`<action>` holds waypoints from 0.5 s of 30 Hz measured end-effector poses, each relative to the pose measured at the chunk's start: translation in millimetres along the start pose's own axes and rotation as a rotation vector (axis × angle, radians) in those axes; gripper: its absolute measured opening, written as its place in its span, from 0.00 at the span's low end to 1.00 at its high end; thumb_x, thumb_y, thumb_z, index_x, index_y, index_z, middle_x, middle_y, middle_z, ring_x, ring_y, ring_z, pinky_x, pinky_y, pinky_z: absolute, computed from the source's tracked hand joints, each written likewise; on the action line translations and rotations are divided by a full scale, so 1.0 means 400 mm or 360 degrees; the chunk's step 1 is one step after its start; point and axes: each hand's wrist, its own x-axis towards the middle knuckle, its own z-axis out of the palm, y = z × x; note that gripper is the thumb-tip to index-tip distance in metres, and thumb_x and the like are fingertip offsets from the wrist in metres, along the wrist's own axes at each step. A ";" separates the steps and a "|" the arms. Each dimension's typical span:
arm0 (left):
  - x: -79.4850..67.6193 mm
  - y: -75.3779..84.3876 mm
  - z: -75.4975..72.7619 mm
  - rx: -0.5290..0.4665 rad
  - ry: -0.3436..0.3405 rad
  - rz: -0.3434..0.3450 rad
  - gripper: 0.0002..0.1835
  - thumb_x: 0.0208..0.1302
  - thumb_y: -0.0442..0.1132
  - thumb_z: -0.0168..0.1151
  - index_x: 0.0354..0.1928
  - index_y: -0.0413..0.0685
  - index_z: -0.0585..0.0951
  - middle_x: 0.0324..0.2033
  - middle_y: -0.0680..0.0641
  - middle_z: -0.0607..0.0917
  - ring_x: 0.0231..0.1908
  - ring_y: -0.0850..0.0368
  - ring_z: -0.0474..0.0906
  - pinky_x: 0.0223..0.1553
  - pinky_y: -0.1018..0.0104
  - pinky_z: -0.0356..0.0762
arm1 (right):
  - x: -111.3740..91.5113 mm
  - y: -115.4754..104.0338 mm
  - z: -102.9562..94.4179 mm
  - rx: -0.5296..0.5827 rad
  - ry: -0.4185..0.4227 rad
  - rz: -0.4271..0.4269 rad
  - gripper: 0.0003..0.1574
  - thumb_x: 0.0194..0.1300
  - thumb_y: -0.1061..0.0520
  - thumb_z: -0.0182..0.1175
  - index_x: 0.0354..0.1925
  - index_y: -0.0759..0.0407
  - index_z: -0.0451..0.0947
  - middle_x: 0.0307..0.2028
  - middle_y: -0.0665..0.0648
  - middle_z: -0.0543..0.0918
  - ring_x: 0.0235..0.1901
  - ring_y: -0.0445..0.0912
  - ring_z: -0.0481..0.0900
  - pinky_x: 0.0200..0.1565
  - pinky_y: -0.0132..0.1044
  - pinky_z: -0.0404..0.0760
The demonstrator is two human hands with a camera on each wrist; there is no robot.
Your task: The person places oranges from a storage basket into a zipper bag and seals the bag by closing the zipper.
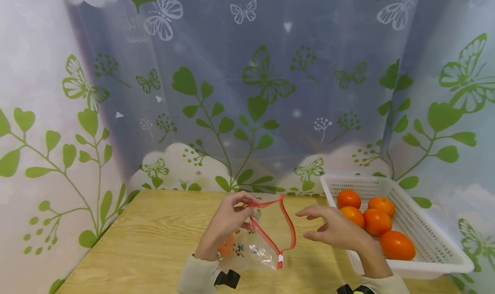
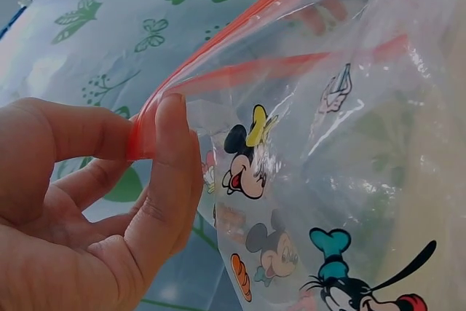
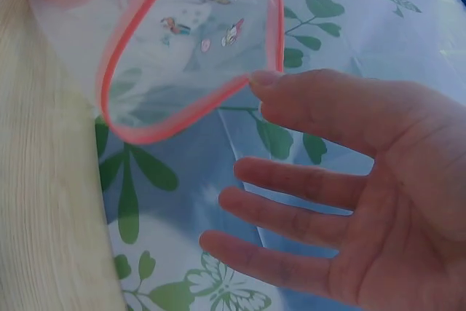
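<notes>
A clear zip bag (image 1: 267, 246) with a red zip edge and cartoon prints stands with its mouth spread wide, facing right. My left hand (image 1: 230, 216) pinches the red edge between thumb and fingers, seen close up in the left wrist view with the printed plastic (image 2: 291, 180) beside it. Inside the bag, at its lower left, shows an orange round fruit (image 1: 227, 245), partly covered by the hand and wrist. To the right of the mouth is my right hand (image 1: 338, 227), fingers spread and holding nothing; its palm (image 3: 415, 202) faces the right wrist camera.
A white perforated basket (image 1: 433, 225) at the right holds several smooth orange fruits (image 1: 377, 222). Both rest on a wood-grain table (image 1: 154, 234). A curtain with green leaves and butterflies (image 1: 216, 113) closes off the back and sides.
</notes>
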 end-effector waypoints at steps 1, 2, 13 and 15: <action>0.001 -0.001 0.001 0.0006 0.0000 0.0000 0.10 0.74 0.31 0.57 0.52 0.44 0.83 0.52 0.39 0.80 0.35 0.54 0.84 0.34 0.58 0.90 | -0.002 0.001 -0.003 -0.0005 -0.0005 0.0004 0.30 0.66 0.51 0.71 0.63 0.58 0.79 0.62 0.65 0.82 0.58 0.66 0.80 0.43 0.34 0.89; 0.001 -0.001 0.001 0.0010 -0.0002 0.0003 0.10 0.74 0.31 0.57 0.52 0.45 0.83 0.52 0.39 0.80 0.35 0.55 0.84 0.33 0.58 0.90 | -0.004 0.003 -0.007 -0.0016 -0.0011 0.0005 0.30 0.66 0.50 0.71 0.63 0.59 0.79 0.61 0.65 0.82 0.57 0.66 0.80 0.42 0.33 0.89; -0.001 -0.003 0.000 0.0000 -0.0022 -0.0016 0.11 0.73 0.30 0.58 0.52 0.45 0.84 0.54 0.34 0.79 0.35 0.53 0.84 0.33 0.57 0.90 | 0.006 0.003 -0.059 -0.0140 -0.0100 0.0057 0.30 0.66 0.51 0.72 0.62 0.58 0.79 0.62 0.66 0.81 0.57 0.66 0.81 0.42 0.38 0.90; -0.001 -0.002 -0.001 -0.0006 -0.0024 -0.0020 0.11 0.73 0.30 0.58 0.52 0.45 0.84 0.54 0.33 0.79 0.35 0.52 0.84 0.33 0.58 0.90 | 0.010 0.004 -0.071 -0.0181 -0.0100 0.0054 0.30 0.65 0.51 0.72 0.62 0.58 0.80 0.62 0.66 0.81 0.56 0.66 0.81 0.41 0.37 0.90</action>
